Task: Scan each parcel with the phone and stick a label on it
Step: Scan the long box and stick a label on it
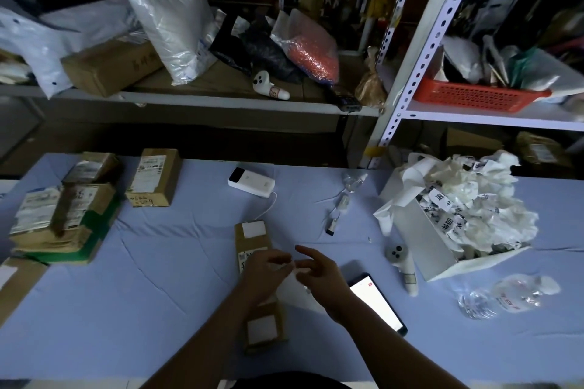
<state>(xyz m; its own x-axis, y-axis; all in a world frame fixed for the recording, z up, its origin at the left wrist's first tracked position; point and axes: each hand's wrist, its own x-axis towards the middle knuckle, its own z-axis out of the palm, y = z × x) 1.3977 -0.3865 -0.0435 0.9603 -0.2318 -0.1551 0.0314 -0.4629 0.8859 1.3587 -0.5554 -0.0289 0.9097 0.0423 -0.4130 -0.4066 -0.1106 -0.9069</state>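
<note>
Left hand [264, 273] half-curled, right hand [319, 276] with fingers loosely parted. Both sets of fingertips meet at a pale slip [291, 266] between them, but it is blurred and I cannot tell whether either hand pinches it. Both hands hover over the long brown parcel [254, 241], which lies lengthwise on the blue cloth [164, 278]. The parcel carries blank white patches at its far and near ends; the print under the left hand is unreadable. Phone [377, 305] lies just right of the parcel, screen lit white. Farther right of the parcel is a white box [420, 240] of crumpled strips bearing black Chinese characters.
</note>
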